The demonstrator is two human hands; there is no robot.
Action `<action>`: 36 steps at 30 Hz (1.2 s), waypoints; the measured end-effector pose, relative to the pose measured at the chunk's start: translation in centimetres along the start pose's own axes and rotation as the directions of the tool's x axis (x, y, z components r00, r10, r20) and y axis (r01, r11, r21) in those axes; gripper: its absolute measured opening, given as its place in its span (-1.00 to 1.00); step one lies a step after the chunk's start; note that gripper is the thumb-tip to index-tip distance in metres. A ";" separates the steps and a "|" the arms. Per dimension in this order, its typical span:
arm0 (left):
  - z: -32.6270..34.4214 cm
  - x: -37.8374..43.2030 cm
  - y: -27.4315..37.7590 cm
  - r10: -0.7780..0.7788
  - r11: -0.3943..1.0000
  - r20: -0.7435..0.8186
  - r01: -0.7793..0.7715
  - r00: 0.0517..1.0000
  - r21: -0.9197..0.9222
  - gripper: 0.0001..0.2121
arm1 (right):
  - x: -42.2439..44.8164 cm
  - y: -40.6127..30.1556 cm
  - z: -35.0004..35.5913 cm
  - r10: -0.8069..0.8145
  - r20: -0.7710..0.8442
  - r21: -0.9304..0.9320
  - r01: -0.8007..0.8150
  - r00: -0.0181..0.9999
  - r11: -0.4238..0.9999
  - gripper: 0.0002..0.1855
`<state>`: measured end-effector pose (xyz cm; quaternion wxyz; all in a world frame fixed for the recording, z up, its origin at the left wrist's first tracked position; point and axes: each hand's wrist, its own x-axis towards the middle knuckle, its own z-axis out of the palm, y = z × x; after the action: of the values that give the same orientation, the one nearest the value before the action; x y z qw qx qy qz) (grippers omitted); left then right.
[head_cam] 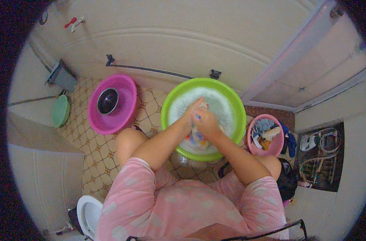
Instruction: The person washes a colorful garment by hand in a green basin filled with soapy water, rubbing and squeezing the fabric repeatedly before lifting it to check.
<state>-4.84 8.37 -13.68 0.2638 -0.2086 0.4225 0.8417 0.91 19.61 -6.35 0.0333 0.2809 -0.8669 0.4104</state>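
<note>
Both hands meet over a lime-green basin [240, 120] of sudsy water [223, 102]. Between them is a wet, pale cloth [198, 137] with blue, red and yellow patches; its lower part hangs to the foam. My right hand [206, 120] is closed around the cloth, and a bit of it shows above the fist. Pressed against the other side is my left hand [192, 113], its fingers pointing up and partly hidden behind the right.
To the left, a magenta basin [125, 114] holds a dark round bowl [108, 101]. A pink bucket [275, 147] of clothes [265, 129] stands at right. Around are a green dipper [61, 111], a grey bin [62, 76], a wall pipe [152, 70] and a white toilet [85, 208].
</note>
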 end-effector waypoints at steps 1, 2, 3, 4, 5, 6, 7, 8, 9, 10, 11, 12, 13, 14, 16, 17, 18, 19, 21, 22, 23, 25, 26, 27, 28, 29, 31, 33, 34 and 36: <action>1.4 -0.5 -0.8 0.121 0.993 0.018 -0.121 0.992 -0.006 -0.60 | 0.4 1.5 -0.5 0.030 -0.061 -0.029 -0.031 0.998 0.999 -0.76; 3.0 -1.2 -2.4 0.240 0.971 0.035 -0.240 0.970 -0.016 -0.59 | 1.3 3.9 -1.1 0.057 -0.123 -0.056 -0.064 0.991 0.996 -0.73; 4.1 -2.2 -2.4 0.272 0.962 0.039 -0.271 0.961 -0.047 -0.59 | 1.9 5.1 -1.4 0.075 -0.177 -0.076 -0.090 0.981 0.993 -0.71; 4.9 -3.0 -2.5 0.305 0.950 0.045 -0.300 0.951 -0.082 -0.59 | 2.0 4.9 -1.6 0.115 -0.159 -0.083 -0.130 0.981 0.988 -0.71; 5.6 -3.6 -1.9 0.245 0.963 0.053 -0.236 0.968 -0.133 -0.60 | 2.0 4.7 -1.9 0.156 -0.142 -0.092 -0.170 0.977 0.981 -0.70; 5.9 -4.0 -1.5 0.188 0.967 0.060 -0.174 0.980 -0.185 -0.60 | 2.1 4.1 -2.2 0.193 -0.122 -0.100 -0.206 0.974 0.974 -0.70; 5.0 -3.4 -0.7 0.105 0.991 0.016 -0.103 0.994 -0.086 -0.61 | 1.9 2.0 -2.3 0.115 -0.094 -0.117 -0.126 0.989 0.985 -0.70; 3.7 -2.6 0.5 0.023 1.000 -0.036 -0.023 0.999 0.009 -0.62 | 1.4 -0.4 -1.9 0.036 -0.065 -0.132 -0.044 0.997 0.990 -0.69; 3.6 -2.5 0.9 -0.016 1.000 -0.057 0.018 0.998 0.022 -0.63 | 0.9 -1.6 -2.0 -0.034 -0.047 -0.153 0.027 0.998 0.988 -0.69; 3.5 -2.4 1.2 -0.057 0.998 -0.078 0.060 0.995 0.034 -0.63 | 0.5 -1.1 -1.7 -0.095 -0.028 -0.170 0.089 0.995 0.981 -0.69; 3.3 -2.5 0.9 -0.054 0.998 -0.074 0.051 0.996 -0.041 -0.63 | 0.2 -0.2 -1.2 -0.155 -0.007 -0.185 0.152 0.988 0.971 -0.70; 3.4 -3.1 0.6 -0.047 0.993 -0.074 0.038 0.996 -0.115 -0.63 | 0.1 0.6 -0.5 -0.218 0.016 -0.195 0.217 0.976 0.956 -0.71; 3.8 -3.6 -0.4 0.105 0.983 -0.072 -0.114 0.992 -0.142 -0.63 | 0.7 2.1 0.0 -0.157 -0.018 -0.303 0.145 0.987 0.942 -0.72; 5.2 -3.4 -1.7 0.252 0.951 -0.058 -0.258 0.966 -0.167 -0.62 | 1.9 4.4 -0.5 -0.095 -0.065 -0.415 0.059 0.993 0.908 -0.73; 6.2 -3.9 -2.0 0.368 0.908 -0.041 -0.369 0.929 -0.199 -0.63 | 2.9 4.8 -1.7 0.014 -0.136 -0.411 -0.070 0.991 0.909 -0.76; 6.5 -4.2 -1.8 0.341 0.919 -0.023 -0.338 0.940 -0.203 -0.64 | 3.0 5.0 -2.1 0.071 -0.153 -0.308 -0.115 0.986 0.944 -0.77; 7.1 -4.8 -1.3 0.311 0.930 0.001 -0.304 0.951 -0.207 -0.66 | 3.0 4.5 -2.8 0.130 -0.168 -0.204 -0.164 0.977 0.965 -0.78; 8.2 -6.1 -0.7 0.259 0.949 -0.049 -0.263 0.965 -0.174 -0.67 | 2.6 4.5 -2.9 0.048 -0.208 -0.211 -0.093 0.977 0.973 -0.78; 10.1 -9.0 1.1 0.159 0.977 -0.150 -0.178 0.976 -0.118 -0.70 | 1.4 3.5 -2.3 -0.119 -0.281 -0.238 0.051 0.952 0.970 -0.78; 7.0 -6.5 0.9 0.096 0.983 -0.084 -0.108 0.992 -0.151 -0.71 | 1.1 1.3 -1.7 -0.136 -0.201 -0.219 0.091 0.970 0.971 -0.77; 1.5 -2.1 0.2 0.045 0.981 -0.027 -0.049 0.999 -0.190 -0.68 | 0.7 -1.9 -1.0 -0.166 -0.108 -0.191 0.144 0.980 0.971 -0.74; 0.4 -0.1 -0.8 0.087 0.976 0.042 -0.077 0.995 -0.203 -0.68 | 0.8 -1.5 -0.8 -0.144 -0.016 -0.294 0.133 0.989 0.947 -0.69; 1.1 0.2 -2.4 0.203 0.961 0.022 -0.195 0.979 -0.195 -0.71 | 1.5 0.8 -0.5 -0.117 -0.003 -0.403 0.106 0.993 0.909 -0.68; 3.1 -0.2 -3.0 0.307 0.936 0.016 -0.299 0.951 -0.183 -0.71 | 2.3 2.9 -1.2 -0.078 0.001 -0.515 0.067 0.997 0.855 -0.67; 5.2 -1.6 -2.4 0.279 0.943 0.014 -0.271 0.960 -0.190 -0.71 | 2.9 4.1 -2.3 -0.006 -0.059 -0.447 -0.021 0.998 0.894 -0.69; 8.0 -3.7 -1.4 0.247 0.950 0.013 -0.239 0.969 -0.200 -0.71 | 3.4 5.3 -3.6 0.073 -0.111 -0.374 -0.110 0.991 0.921 -0.70; 8.3 -4.7 -0.8 0.205 0.959 -0.019 -0.205 0.979 -0.195 -0.71 | 3.6 4.8 -3.8 0.128 -0.174 -0.227 -0.166 0.976 0.960 -0.72; 6.5 -3.3 -0.8 0.163 0.973 -0.059 -0.170 0.985 -0.156 -0.70 | 2.5 2.8 -3.4 0.107 -0.227 -0.096 -0.132 0.968 0.987 -0.72; 5.7 -2.5 -0.4 0.099 0.995 -0.099 -0.101 0.990 -0.024 -0.69 | 1.9 0.8 -3.3 -0.003 -0.182 -0.083 -0.012 0.983 0.996 -0.71; 4.3 -0.9 0.5 -0.015 0.972 -0.201 0.061 0.980 0.226 -0.67 | 0.8 -2.9 -3.4 -0.226 -0.098 -0.042 0.223 0.969 0.974 -0.69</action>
<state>-5.01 11.39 -10.47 0.2591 -0.2672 0.5373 0.7568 1.14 20.24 -1.84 0.1280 0.3554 -0.8328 0.4046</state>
